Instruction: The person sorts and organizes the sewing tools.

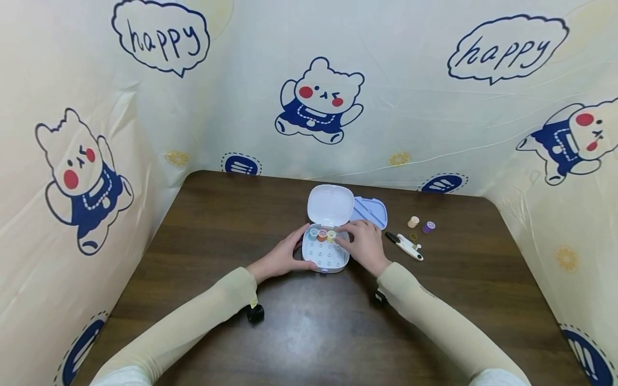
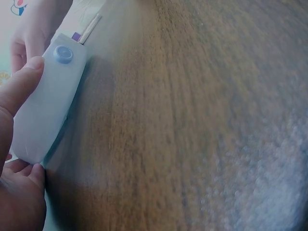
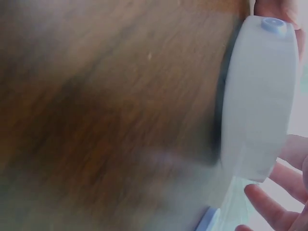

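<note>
A white storage box (image 1: 325, 265), its lid (image 1: 330, 205) raised at the back, sits on the table with rows of small pegs inside. Along its back row stand a teal thread spool (image 1: 314, 234), an orange-red spool (image 1: 322, 235) and a yellow spool (image 1: 331, 235). My left hand (image 1: 282, 258) grips the box's left side, thumb at the front and fingers toward the back corner. Reaching over the right edge, my right hand (image 1: 364, 245) pinches the yellow spool between thumb and index finger. In the right wrist view the box wall (image 3: 260, 101) hides those fingertips.
A lavender tray (image 1: 376, 209) lies behind the box, partly covered by the lid. Farther right are a beige spool (image 1: 413, 221), a purple spool (image 1: 428, 227) and a white tool with a black tip (image 1: 407, 247). Printed cloth (image 1: 260, 96) hangs round the brown table (image 1: 217, 214).
</note>
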A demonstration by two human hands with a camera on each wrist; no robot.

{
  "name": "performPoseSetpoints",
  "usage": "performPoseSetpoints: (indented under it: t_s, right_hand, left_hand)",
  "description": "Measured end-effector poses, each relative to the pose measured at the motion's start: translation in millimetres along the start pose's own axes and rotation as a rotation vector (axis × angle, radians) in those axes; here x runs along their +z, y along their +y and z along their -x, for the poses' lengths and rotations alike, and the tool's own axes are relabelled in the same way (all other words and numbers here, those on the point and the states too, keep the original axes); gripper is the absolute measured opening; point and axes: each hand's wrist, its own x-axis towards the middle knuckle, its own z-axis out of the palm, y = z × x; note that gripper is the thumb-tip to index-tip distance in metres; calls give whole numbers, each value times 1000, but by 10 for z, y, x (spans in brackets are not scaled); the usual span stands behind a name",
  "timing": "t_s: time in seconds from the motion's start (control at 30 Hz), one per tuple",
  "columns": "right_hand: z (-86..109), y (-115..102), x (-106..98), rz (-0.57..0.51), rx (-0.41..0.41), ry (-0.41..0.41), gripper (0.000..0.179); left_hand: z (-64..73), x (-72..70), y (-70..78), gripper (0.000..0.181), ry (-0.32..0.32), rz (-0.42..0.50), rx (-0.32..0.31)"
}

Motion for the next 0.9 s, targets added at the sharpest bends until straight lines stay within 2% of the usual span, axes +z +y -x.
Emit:
performPoseSetpoints:
  t_s: [0.4,0.63,0.9]
  right_hand:
    - [136,191,-175,-77,-101,101,29]
    - [188,369,-259,-120,-170,171,32]
    - [272,572,-362,-131,-182,224,35]
  left_hand:
    - [14,10,42,111,1,0,-25]
    - [4,8,2,113,5,-5,-10]
    - [-3,9,-18,114,3,6,1]
